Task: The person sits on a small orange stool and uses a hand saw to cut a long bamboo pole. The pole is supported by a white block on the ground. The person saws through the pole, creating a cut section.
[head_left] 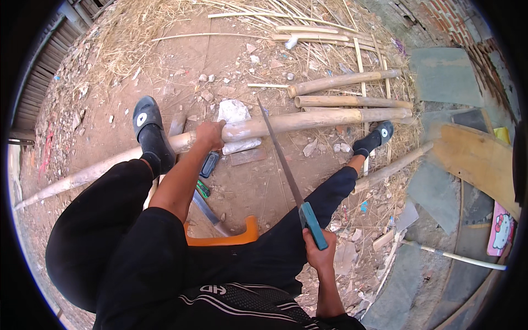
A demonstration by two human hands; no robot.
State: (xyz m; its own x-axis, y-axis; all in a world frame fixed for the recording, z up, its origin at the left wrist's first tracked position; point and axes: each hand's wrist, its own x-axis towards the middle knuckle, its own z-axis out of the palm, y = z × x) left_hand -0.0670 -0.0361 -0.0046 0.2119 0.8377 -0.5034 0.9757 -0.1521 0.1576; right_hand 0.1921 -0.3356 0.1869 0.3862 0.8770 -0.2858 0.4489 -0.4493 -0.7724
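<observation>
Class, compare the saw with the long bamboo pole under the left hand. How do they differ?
Colour: the saw has a dark blade and teal handle; the bamboo pole is pale brown.
Shape: the saw's blade is flat; the bamboo pole is rounded.
Size: the bamboo pole is much longer than the saw.
Support: the saw is held in the right hand; the bamboo pole lies crosswise, low over the ground.
Both are long and narrow.

Teal saw handle (314, 226), tan bamboo pole (297, 122)

Smooth bamboo pole (308, 120) (fairly matt), metal blade (287, 170)
</observation>
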